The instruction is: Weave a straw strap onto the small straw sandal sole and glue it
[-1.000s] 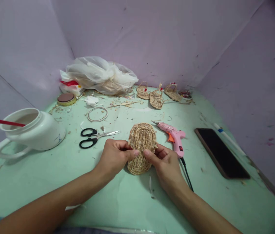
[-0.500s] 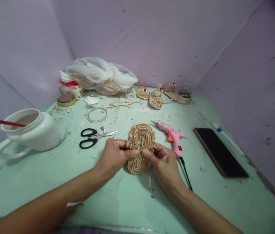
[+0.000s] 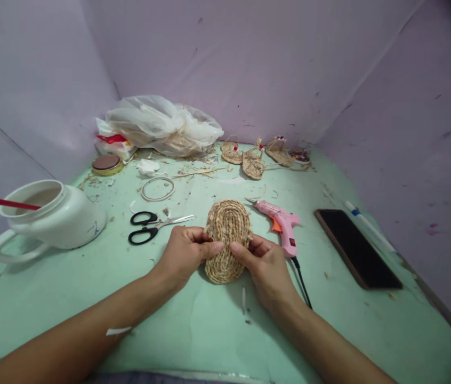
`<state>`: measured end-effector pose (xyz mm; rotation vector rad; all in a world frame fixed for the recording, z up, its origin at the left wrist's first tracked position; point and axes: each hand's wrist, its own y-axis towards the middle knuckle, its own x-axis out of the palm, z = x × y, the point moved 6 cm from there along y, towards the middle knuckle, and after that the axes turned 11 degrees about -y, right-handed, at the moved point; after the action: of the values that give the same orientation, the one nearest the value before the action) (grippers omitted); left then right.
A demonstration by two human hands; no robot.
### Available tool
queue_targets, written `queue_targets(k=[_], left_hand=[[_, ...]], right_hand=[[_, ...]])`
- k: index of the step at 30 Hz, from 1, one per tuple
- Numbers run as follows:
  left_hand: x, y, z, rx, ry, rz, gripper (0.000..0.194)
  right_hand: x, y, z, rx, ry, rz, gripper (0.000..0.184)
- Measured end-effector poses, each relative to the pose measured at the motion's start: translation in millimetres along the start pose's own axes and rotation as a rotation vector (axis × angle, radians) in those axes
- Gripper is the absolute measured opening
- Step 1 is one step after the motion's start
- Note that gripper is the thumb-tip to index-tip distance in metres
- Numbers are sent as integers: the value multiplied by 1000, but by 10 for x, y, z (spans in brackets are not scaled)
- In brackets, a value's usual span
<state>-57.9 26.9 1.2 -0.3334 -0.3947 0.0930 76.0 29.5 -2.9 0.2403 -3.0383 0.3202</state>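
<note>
A woven straw sandal sole, coiled from braided cord and narrowed at the middle, is held just above the green tabletop. My left hand pinches its left edge, thumb lying on the upper face. On the opposite edge my right hand grips it the same way, with the two thumb tips close together. The fingers behind the sole are partly hidden. To the right of it lies a pink glue gun with an orange trigger, and black-handled scissors rest open to the left.
At the left stands a white pot with a red stick. A phone and a white pen lie right. Along the back are a plastic bag, small straw sandals, a round tin and a ring.
The whole view has shifted slightly, so most things appear a little further left. Both hands keep the same hold on the sole.
</note>
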Motion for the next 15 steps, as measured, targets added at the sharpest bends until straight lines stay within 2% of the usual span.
queue_targets(k=[3,5,8,13,15], left_hand=[[-51,28,7,7,-41,6,20],[-89,42,22,23,-45,20,19],[-114,46,38,25,-41,9,19],[-54,26,68,16,-58,-186,13],[-91,37,57,-9,-72,-157,13]], right_hand=[[29,-7,-39,20,95,-142,28],[26,-9,-60,28,166,-190,25],[-4,3,-30,81,216,-176,18],[-23,29,-5,90,257,-192,14],[-26,35,-7,89,274,-201,14]])
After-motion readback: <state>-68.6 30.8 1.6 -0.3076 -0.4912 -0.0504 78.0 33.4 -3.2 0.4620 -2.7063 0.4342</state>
